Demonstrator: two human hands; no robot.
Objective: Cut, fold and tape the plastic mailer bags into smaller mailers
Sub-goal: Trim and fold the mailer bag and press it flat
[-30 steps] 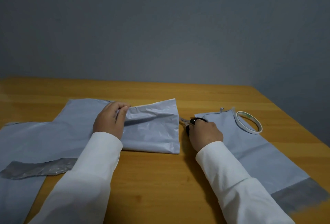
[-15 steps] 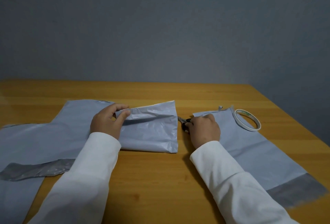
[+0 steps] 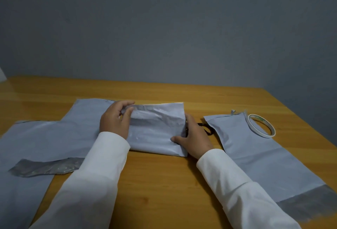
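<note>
A folded grey plastic mailer piece [image 3: 156, 128] lies in the middle of the wooden table [image 3: 155, 183]. My left hand [image 3: 114, 121] pinches its upper left edge between thumb and fingers. My right hand [image 3: 195, 139] holds its right edge, the thumb lying on top near the lower right corner. Black-handled scissors [image 3: 207, 128] lie on the table just right of that hand, mostly hidden behind it. A roll of white tape [image 3: 261, 125] rests on the far end of another grey mailer [image 3: 264, 152] at the right.
A large grey mailer sheet [image 3: 45, 137] with a darker adhesive strip [image 3: 47, 167] spreads over the left of the table. The right mailer has a dark strip [image 3: 310, 203] near the front right table edge. A grey wall stands behind.
My right hand has let go of the scissors, which now lie on the table, and has moved left onto the folded piece's right edge. The left hand keeps its pinch.
</note>
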